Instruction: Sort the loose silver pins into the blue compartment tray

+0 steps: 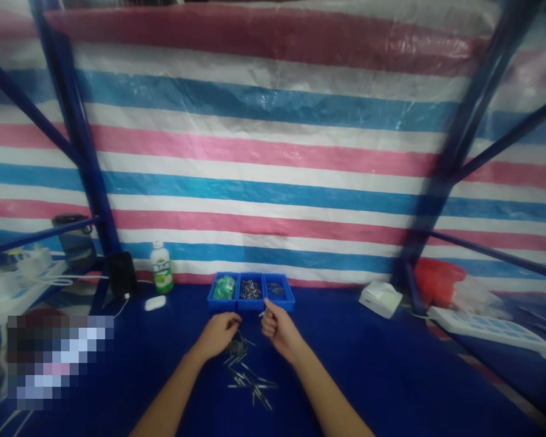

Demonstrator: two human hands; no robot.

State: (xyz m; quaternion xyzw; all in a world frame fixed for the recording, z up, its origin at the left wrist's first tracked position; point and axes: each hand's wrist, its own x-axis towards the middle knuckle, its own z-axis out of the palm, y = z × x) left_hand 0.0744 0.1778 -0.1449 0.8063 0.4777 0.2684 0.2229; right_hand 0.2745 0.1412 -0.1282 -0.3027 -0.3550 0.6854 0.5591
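My left hand (218, 335) is closed in a pinch just in front of the blue bins, and what its fingertips hold, if anything, is too small to make out. To its right, my right hand (277, 328) is curled with thumb and forefinger together; a small pale sliver pokes out by the fingers, its kind unclear. Between and below the hands lie a group of short thin metal pieces (237, 348) and a loose pile of longer slim metal rods (253, 383). Behind the hands stand three joined blue bins (251, 306): green packets (224, 287) at left, small metal parts (251, 290) in the middle, dark thin parts (275, 289) at right.
On the blue tabletop (346, 364), a white bottle (162, 267) with a green label and a white case (155, 303) stand left. A tissue pack (381, 299) lies right. Power strips (489, 328) and cables line both sides; blue posts and striped sheeting (264, 152) close the back.
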